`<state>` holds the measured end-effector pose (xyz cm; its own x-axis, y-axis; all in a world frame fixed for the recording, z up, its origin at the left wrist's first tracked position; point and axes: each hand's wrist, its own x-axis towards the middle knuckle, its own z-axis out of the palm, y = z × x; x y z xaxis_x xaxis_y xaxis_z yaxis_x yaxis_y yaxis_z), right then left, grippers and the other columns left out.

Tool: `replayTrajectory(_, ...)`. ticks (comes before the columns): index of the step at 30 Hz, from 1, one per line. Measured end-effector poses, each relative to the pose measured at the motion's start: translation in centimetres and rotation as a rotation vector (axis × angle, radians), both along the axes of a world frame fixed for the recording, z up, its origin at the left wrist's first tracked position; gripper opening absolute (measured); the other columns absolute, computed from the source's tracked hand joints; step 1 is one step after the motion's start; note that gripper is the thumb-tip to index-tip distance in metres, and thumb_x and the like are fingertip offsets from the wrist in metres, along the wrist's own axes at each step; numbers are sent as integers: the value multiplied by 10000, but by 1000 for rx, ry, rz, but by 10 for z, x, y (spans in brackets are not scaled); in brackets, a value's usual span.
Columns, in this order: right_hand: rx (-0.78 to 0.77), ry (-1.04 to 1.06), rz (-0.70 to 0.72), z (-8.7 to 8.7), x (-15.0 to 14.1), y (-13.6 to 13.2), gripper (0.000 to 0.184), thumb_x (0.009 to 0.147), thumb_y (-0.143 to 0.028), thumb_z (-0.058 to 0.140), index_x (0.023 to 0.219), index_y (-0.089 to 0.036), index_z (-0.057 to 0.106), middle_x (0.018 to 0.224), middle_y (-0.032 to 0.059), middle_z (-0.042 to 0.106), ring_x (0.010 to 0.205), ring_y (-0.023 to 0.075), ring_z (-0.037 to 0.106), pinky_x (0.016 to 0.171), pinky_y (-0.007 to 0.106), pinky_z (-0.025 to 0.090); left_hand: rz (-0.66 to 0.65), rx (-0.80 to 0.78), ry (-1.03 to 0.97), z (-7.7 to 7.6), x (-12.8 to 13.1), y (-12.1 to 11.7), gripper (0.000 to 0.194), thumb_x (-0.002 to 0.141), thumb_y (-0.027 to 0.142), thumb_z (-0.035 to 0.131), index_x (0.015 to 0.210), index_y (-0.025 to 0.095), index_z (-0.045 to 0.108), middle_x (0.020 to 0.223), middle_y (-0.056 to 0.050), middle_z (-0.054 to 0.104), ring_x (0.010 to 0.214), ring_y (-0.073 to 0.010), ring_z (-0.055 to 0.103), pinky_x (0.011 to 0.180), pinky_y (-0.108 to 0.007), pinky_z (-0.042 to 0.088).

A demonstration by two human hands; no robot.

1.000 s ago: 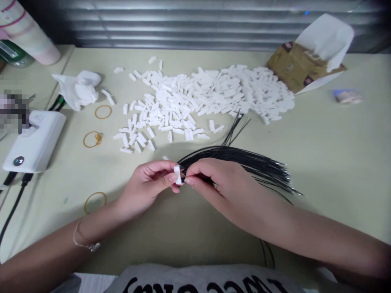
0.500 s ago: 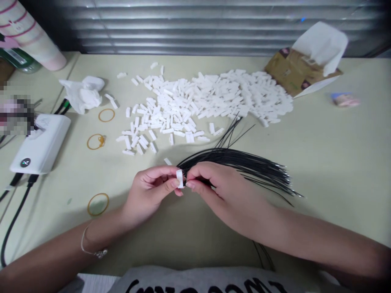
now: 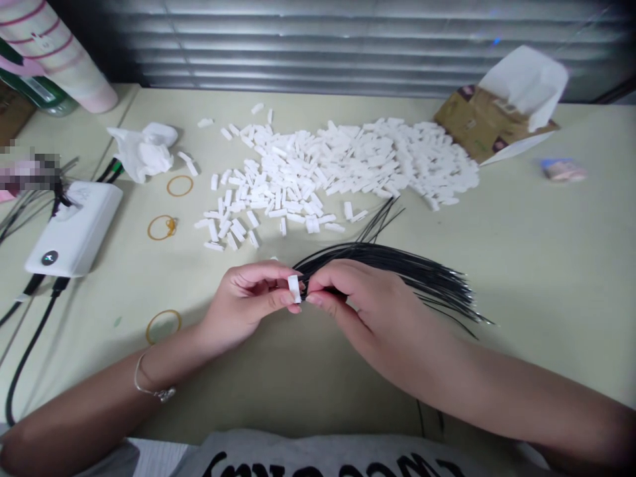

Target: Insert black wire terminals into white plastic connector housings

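Observation:
Between the thumb and fingers of my left hand (image 3: 246,295) is a small white plastic connector housing (image 3: 294,289), held upright. My right hand (image 3: 362,298) is closed in a pinch just to the right of it, on a thin black wire whose end lies close to the housing; my fingers hide most of that wire. Whether the wire end sits inside the housing I cannot tell. Behind and under my right hand a bundle of black wires (image 3: 427,268) fans out to the right, with bare, shiny tips.
A heap of white housings (image 3: 348,156) spreads across the back, beside a tipped brown-and-white paper bag (image 3: 479,122). On the left are rubber bands (image 3: 179,186), a crumpled tissue (image 3: 142,156), and a white power bank (image 3: 74,232) with cables. A pink-and-white tumbler (image 3: 74,63) stands at the far left.
The view has shifted slightly, so the table things sit a little further right. Both hands keep nearly the same pose, with the housing and wire close together.

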<state>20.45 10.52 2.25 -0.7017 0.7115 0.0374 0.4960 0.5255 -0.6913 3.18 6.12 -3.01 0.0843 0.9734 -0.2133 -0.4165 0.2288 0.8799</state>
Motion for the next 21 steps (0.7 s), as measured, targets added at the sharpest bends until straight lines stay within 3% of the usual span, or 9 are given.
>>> replayTrajectory(10, 29, 57, 3, -8, 0, -4, 195, 878, -63, 461, 767, -151, 595, 721, -2, 634, 654, 83, 560, 591, 185, 394, -44, 2, 2, 0, 1, -1, 174, 667, 224, 828, 718, 138, 686, 640, 3, 665, 540, -91, 615, 553, -183, 515)
replayTrajectory(16, 69, 27, 24, -1, 6, 3, 152, 873, -110, 531, 754, -173, 603, 691, -33, 640, 617, 74, 574, 576, 178, 414, -25, 49, 34, 0, -2, -3, 132, 726, 212, 793, 808, 146, 714, 700, -5, 684, 603, -85, 624, 605, -174, 512)
replayTrajectory(18, 161, 42, -30, 6, 13, 10, 17, 840, -164, 604, 845, -170, 620, 808, 6, 667, 727, 107, 617, 656, 210, 467, -1, 109, 45, 6, -1, 0, 102, 778, 232, 752, 853, 171, 718, 726, -1, 691, 656, -81, 627, 658, -173, 509)
replayTrajectory(21, 493, 42, -80, 25, 28, 25, 391, 791, -263, 673, 1146, -133, 571, 1213, 162, 582, 1154, 267, 543, 932, 400, 463, 4, 238, 50, 35, 10, 11, 107, 785, 253, 745, 868, 191, 719, 744, 3, 698, 694, -87, 634, 693, -184, 512)
